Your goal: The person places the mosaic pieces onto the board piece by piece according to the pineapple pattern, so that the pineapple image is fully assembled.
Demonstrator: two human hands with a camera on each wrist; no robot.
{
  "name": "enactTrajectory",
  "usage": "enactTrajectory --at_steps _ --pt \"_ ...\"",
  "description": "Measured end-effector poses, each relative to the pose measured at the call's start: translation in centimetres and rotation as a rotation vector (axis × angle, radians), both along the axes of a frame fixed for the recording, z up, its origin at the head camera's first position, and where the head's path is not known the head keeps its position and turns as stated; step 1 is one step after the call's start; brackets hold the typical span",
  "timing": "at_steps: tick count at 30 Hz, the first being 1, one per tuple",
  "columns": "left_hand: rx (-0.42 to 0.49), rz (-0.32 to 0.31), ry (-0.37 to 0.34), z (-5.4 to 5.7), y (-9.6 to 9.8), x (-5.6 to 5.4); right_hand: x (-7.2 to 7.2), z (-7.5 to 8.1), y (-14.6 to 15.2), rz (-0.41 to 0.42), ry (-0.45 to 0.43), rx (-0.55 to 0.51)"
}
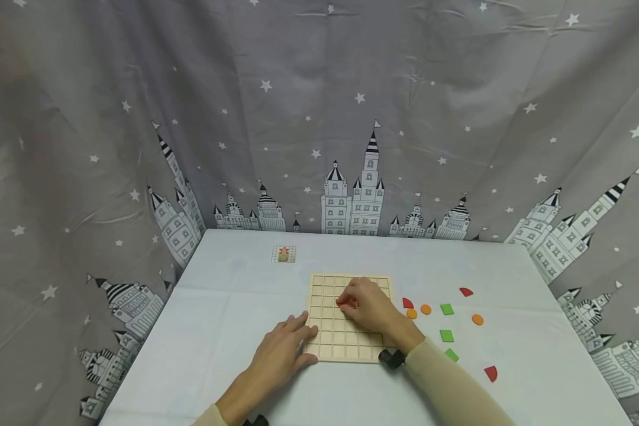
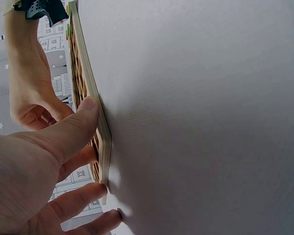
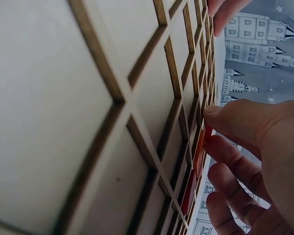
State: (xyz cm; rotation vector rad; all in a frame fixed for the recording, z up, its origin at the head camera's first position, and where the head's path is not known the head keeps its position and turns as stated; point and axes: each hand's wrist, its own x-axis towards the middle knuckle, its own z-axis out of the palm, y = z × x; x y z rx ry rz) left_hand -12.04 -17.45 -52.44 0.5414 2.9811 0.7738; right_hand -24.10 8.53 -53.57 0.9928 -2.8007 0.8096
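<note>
A pale wooden grid board (image 1: 332, 340) lies on the white table. My right hand (image 1: 367, 305) is over its upper middle, pinching a small red piece (image 3: 208, 131) between thumb and index finger. Just beside that piece, an orange piece (image 3: 199, 152) and another red piece (image 3: 188, 193) sit in the board's squares; the right hand mostly hides them in the head view. My left hand (image 1: 282, 347) rests at the board's near left corner. Its thumb touches the board's edge (image 2: 104, 147) and its other fingers are spread along the side.
Loose pieces lie right of the board: red quarter-circles (image 1: 491, 373), orange discs (image 1: 477, 319) and green squares (image 1: 447, 336). A small pattern card (image 1: 284, 254) lies beyond the board to the left. A grey castle-print curtain (image 1: 298, 118) hangs behind the table.
</note>
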Motion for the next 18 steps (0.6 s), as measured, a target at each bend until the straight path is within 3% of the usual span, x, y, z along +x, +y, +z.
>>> enactTrajectory --at_steps 11,18 --pt "0.0 0.005 0.0 0.11 0.06 0.11 -0.14 0.04 -0.39 -0.009 0.041 0.016" --pt "0.004 0.006 -0.007 0.12 0.07 0.14 -0.53 -0.01 -0.9 -0.056 0.015 0.032"
